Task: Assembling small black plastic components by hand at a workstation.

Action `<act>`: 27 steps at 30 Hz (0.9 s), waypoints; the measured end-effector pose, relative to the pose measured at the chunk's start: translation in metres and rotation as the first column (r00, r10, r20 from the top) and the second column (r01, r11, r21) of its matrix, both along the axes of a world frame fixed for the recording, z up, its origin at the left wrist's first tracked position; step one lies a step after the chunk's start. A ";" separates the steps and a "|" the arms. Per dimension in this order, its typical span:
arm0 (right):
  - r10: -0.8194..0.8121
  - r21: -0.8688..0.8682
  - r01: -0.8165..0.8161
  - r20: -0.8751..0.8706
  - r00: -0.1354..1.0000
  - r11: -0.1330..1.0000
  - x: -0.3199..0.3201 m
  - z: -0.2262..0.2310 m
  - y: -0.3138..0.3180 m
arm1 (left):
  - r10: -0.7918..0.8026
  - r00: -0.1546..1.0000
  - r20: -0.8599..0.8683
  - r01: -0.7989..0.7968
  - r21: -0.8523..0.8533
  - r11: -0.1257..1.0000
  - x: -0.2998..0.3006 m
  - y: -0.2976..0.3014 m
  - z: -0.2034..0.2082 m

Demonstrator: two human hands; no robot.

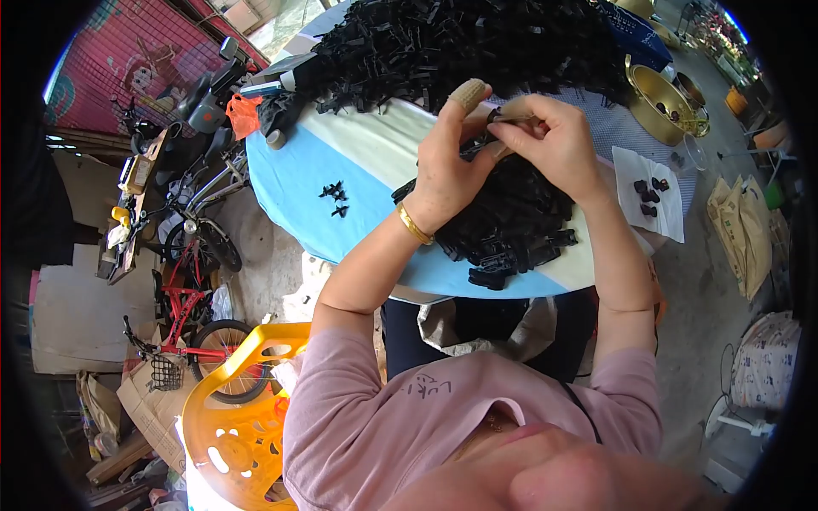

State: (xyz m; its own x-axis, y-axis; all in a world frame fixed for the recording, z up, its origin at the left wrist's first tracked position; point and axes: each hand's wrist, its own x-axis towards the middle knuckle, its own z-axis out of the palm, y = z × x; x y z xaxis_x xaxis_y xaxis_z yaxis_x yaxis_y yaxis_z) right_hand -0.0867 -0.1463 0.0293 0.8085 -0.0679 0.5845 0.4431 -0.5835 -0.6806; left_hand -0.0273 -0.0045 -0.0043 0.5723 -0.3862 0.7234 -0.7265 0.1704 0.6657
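Both my hands meet above a round table with a striped cloth (294, 196). My left hand (443, 175), a beige cover on one raised finger and a gold bangle at the wrist, is curled around a small black plastic part (493, 114). Thumb and fingers of my right hand (562, 146) pinch the same part from the other side. Its exact shape is mostly hidden by the fingers. Below my hands lies a heap of black plastic parts (511, 221). Farther back spreads a much larger black pile (460, 47). Several small black pieces (334, 196) lie apart on the left.
On the right, white paper (629, 162) carries several dark pieces, with a gold-coloured pot (652, 111) behind it. An orange-yellow plastic chair (198, 426) stands at lower left. Beyond it are a red bicycle (181, 311) and cardboard. A brown bag (740, 230) is at right.
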 end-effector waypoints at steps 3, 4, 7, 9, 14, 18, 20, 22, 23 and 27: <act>0.027 0.219 -0.019 -0.032 0.999 0.976 0.001 0.004 -0.014 | 0.149 0.941 0.302 -0.145 -0.035 0.989 0.007 0.009 0.014; 0.063 0.331 -0.041 -0.056 0.996 0.943 0.001 0.004 -0.020 | 0.150 0.941 0.303 -0.146 -0.036 0.989 0.012 0.010 0.015; 0.250 0.382 -0.196 -0.095 0.964 0.903 -0.003 0.009 -0.024 | -0.598 0.624 -0.503 0.561 -0.246 0.791 0.021 0.016 0.017; 0.362 0.359 -0.292 -0.146 0.921 0.887 -0.002 0.008 -0.024 | -0.643 0.524 -0.558 0.613 -0.277 0.740 0.027 0.019 0.011; 0.476 0.368 -0.414 -0.093 0.874 0.833 0.001 0.005 -0.017 | -0.734 0.268 -0.624 0.715 -0.382 0.586 0.026 0.013 0.006; 0.501 0.349 -0.432 -0.135 0.855 0.832 0.000 0.007 -0.014 | -0.746 0.273 -0.608 0.720 -0.385 0.577 0.026 0.013 0.003; 0.460 0.329 -0.400 -0.127 0.879 0.855 0.000 0.007 -0.010 | -0.722 0.307 -0.620 0.694 -0.374 0.616 0.025 0.015 0.005; 0.416 0.309 -0.365 -0.119 0.901 0.878 0.001 0.005 -0.009 | -0.698 0.337 -0.632 0.667 -0.363 0.651 0.022 0.015 0.010; 0.315 0.251 -0.286 -0.080 0.946 0.925 0.001 0.002 -0.011 | -0.643 0.458 -0.613 0.602 -0.319 0.732 0.021 0.013 0.011; 0.182 0.135 -0.171 -0.074 0.980 0.976 -0.004 0.004 -0.003 | -0.515 0.685 -0.515 0.450 -0.256 0.855 0.021 0.011 0.009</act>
State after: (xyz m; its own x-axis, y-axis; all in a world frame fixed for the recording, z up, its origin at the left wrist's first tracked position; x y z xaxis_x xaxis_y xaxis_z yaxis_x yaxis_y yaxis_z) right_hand -0.0907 -0.1489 0.0334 0.8611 0.0113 0.5084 0.4683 -0.4070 -0.7842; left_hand -0.0065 0.0064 0.0044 0.6328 -0.6655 0.3958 -0.0400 0.4824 0.8750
